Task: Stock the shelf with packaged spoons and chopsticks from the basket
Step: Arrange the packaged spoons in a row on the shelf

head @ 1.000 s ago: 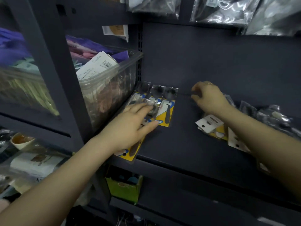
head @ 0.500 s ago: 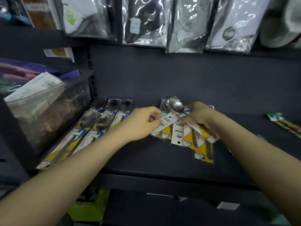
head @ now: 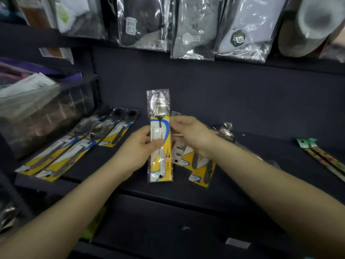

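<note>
clear bin (head: 48,109): far left, I see papers inside
shelved spoons (head: 74,144): flat row on shelf (head: 261,156), beside bin
left hand (head: 138,148): grip closed, pinching spoon pack (head: 160,135) mid-card
spoon pack: upright above shelf, bowl up
right hand (head: 192,135): grip pinching pack's right edge
loose spoon packs (head: 201,169): under right wrist
chopsticks (head: 324,159): far right

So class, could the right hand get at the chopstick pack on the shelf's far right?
Probably yes: the right hand has bare shelf between it and the chopstick pack, but must first release the spoon pack.
</note>
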The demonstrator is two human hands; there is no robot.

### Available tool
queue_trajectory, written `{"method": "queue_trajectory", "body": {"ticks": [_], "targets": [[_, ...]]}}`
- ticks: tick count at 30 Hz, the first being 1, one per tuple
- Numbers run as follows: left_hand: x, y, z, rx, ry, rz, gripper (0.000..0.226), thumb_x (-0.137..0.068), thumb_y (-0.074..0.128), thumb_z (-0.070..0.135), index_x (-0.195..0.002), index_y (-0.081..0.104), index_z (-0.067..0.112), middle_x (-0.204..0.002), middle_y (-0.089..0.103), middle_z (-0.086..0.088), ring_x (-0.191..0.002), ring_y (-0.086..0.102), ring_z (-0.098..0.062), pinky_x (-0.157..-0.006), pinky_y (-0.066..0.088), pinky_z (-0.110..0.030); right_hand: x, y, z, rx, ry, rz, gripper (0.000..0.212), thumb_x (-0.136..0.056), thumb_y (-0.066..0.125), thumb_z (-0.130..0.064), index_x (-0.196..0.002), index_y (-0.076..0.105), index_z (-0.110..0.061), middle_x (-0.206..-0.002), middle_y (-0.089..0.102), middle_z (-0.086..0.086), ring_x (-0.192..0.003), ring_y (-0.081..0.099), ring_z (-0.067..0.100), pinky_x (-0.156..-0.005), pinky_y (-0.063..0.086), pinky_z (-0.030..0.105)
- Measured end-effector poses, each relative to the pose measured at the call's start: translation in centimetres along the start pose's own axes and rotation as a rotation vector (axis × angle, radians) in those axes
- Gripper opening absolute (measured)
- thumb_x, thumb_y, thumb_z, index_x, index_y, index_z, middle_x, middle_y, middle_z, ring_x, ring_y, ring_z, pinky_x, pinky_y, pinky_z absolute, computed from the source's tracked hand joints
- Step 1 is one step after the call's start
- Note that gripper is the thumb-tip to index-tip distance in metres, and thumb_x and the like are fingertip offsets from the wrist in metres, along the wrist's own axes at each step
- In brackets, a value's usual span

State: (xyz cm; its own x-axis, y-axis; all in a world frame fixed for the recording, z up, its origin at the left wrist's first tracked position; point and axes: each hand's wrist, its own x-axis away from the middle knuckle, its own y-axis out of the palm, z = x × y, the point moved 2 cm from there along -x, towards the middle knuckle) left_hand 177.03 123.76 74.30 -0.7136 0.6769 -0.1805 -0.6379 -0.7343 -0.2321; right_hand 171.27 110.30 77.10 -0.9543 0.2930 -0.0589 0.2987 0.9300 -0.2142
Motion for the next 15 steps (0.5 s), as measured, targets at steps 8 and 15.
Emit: {"method": "queue_trajectory", "body": {"ticks": [8,15], "targets": [[1.9,-2.9,-0.8,-0.301,-0.019,0.197,0.02,-0.093,0.046,0.015,-0.106,0.053,0.028,-0.048,0.057,-0.011,-0.034,0.05,-0.014,-0.05,0.043,-0.021,-4.1,-4.7,3.2,1.065,0.016,-0.152,0.062,-0.091,0.052,-0.015,-0.147,0.027,-0.021,-0.152,0.033,0.003,-0.138,0.033,0.023,-0.112,0.028,0.032],[3.7,-6.8,-2.5,-0.759,-0.158,0.317,0.042,-0.088,0.055,0.032,-0.127,0.05,0.018,-0.1,0.068,-0.013,-0.09,0.064,-0.029,-0.071,0.044,-0.032,-6.3,-4.4,3.3,1.349,-0.223,-0.105,0.056,-0.085,0.042,0.004,-0.132,0.048,-0.025,-0.133,0.052,0.006,-0.114,0.053,0.032,-0.091,0.044,0.036]]}}
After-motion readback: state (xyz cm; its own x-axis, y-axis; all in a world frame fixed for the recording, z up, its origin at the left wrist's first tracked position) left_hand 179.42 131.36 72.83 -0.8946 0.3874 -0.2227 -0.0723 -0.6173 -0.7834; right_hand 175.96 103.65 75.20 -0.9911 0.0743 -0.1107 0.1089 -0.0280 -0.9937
